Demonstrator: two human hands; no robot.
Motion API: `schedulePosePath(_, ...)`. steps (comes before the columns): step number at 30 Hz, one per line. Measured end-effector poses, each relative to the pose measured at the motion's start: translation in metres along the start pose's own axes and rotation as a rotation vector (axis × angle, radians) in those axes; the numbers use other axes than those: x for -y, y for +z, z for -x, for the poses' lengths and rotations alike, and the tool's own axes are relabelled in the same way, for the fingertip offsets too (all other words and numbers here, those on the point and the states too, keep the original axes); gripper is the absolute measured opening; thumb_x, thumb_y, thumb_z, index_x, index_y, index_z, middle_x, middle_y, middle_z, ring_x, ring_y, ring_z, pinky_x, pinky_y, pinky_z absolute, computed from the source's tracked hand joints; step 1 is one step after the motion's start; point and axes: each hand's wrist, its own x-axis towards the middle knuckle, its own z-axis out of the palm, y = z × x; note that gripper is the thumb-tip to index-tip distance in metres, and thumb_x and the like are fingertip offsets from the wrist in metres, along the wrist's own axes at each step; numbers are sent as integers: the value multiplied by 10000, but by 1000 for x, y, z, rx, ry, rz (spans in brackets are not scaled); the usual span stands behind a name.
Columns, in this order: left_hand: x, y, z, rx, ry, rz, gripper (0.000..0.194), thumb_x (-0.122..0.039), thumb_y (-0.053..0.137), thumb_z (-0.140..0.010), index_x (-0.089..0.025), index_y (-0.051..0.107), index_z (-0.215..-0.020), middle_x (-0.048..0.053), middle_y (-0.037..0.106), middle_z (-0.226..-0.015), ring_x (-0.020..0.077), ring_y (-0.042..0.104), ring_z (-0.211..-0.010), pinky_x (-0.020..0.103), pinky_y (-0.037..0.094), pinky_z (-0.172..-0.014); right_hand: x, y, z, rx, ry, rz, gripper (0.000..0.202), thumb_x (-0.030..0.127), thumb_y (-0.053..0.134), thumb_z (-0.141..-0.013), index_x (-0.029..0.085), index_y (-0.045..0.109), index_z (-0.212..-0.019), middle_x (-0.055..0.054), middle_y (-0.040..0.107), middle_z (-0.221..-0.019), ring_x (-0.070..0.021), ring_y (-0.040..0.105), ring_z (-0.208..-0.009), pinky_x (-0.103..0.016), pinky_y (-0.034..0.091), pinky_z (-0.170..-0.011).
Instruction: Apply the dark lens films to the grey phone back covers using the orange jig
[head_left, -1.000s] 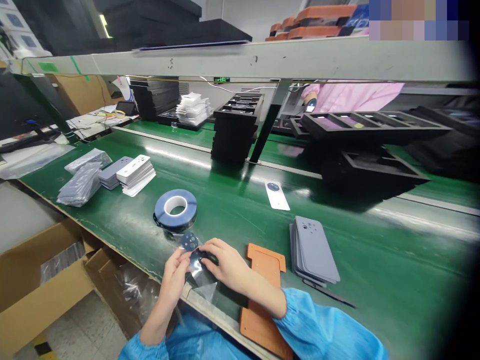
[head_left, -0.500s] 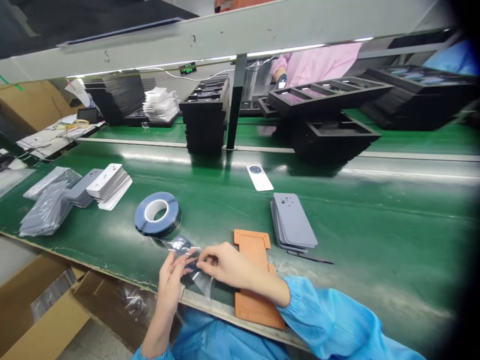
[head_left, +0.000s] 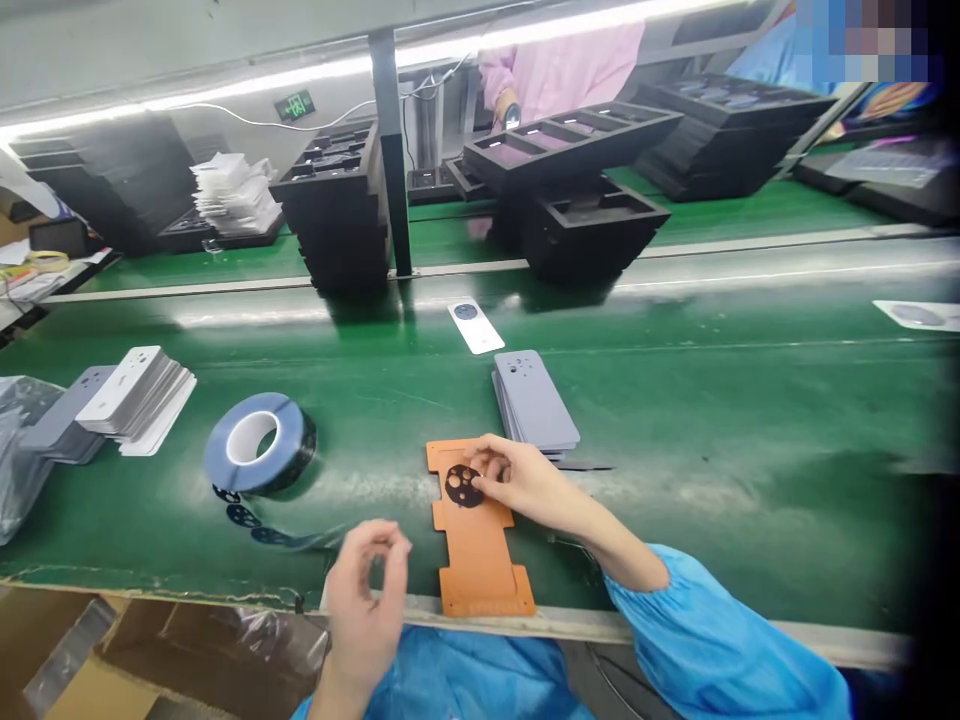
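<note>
In my right hand [head_left: 510,475], thumb and fingertips pinch the edge of a round black sticker with several holes [head_left: 460,485]. The sticker is over the upper part of an orange fixture plate [head_left: 480,560]. My left hand [head_left: 367,600] is to the left of the plate, thumb and index curled into a ring. Behind its fingers runs the clear tail of a sticker strip [head_left: 274,537], and whether they grip it is hidden. That strip, carrying more dark stickers, comes off a blue roll [head_left: 225,445] with a white core.
Grey phone back panels [head_left: 540,400] are stacked beyond my right hand, a thin dark tool [head_left: 589,467] beside them. One white panel [head_left: 480,330] lies behind. White panels [head_left: 142,400] are stacked at left. Black trays [head_left: 337,210] stand at the back. Cardboard boxes [head_left: 187,650] sit below the edge.
My right hand has moved right, away from my left hand, bringing the black sticker over the orange plate. My hands were together on the clear strip before. The view has shifted to the right.
</note>
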Motion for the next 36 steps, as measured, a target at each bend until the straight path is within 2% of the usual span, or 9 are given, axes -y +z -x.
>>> schedulePosePath(1, -1, 9, -6, 102, -60, -11, 150, -321, 633, -921, -195, 655, -1000, 67, 702, -886, 203, 683, -781, 327, 551, -752, -3, -1, -1, -20, -19, 56, 271, 148, 642, -817, 185, 672, -1084, -29, 734, -954, -117, 643, -673, -240, 511, -640)
schedulePosePath(3, -2, 26, -24, 202, -131, -31, 157, -326, 628, -908, -190, 660, -981, 71, 708, -889, 198, 685, -793, 304, 538, -734, -6, -1, -4, -52, -42, 131, 283, 130, 628, -823, 190, 682, -1094, -35, 744, -976, -128, 661, -704, -259, 528, -689)
schedulePosePath(7, 2, 49, -60, 279, -198, -104, 115, -300, 669, -836, -198, 660, -890, 38, 688, -816, 167, 643, -730, 252, 470, -631, -6, -1, -8, -61, -34, 199, 287, 119, 638, -824, 191, 698, -1096, -40, 760, -983, -146, 688, -746, -278, 533, -730)
schedulePosePath(11, 8, 57, -77, 334, -218, -98, 108, -296, 679, -819, -195, 640, -826, 24, 670, -779, 150, 622, -704, 245, 453, -647, -2, -4, -11, -59, -36, 279, 230, 123, 642, -841, 200, 719, -1043, -33, 767, -949, -159, 695, -743, -276, 515, -706)
schedulePosePath(16, 15, 63, -79, 352, -221, -107, 109, -284, 674, -825, -191, 617, -829, 9, 645, -775, 132, 580, -683, 238, 446, -647, 4, -9, -15, -11, -56, 383, 148, 116, 650, -850, 199, 727, -945, -33, 756, -894, -175, 696, -755, -274, 495, -690)
schedulePosePath(21, 15, 66, -78, 344, -232, -118, 103, -260, 670, -812, -188, 597, -819, -3, 612, -754, 120, 536, -650, 233, 442, -632, 2, -10, -18, -14, -86, 375, 131, 104, 639, -850, 189, 718, -910, -34, 740, -870, -160, 674, -712, -271, 498, -677)
schedulePosePath(29, 4, 67, -79, 349, -236, -177, 154, -277, 672, -793, -202, 551, -733, -28, 562, -685, 116, 499, -605, 229, 389, -593, -3, -10, -18, -9, -91, 414, 109, 121, 648, -877, 182, 720, -931, -38, 704, -873, -155, 644, -712, -275, 493, -675)
schedulePosePath(36, 5, 69, -77, 351, -235, -252, 135, -277, 635, -800, -207, 536, -740, -49, 536, -662, 114, 502, -598, 225, 397, -604, -5, -11, -14, -33, -125, 500, 115, 154, 660, -915, 170, 723, -1009, -70, 708, -926, -191, 678, -798, -303, 515, -727)
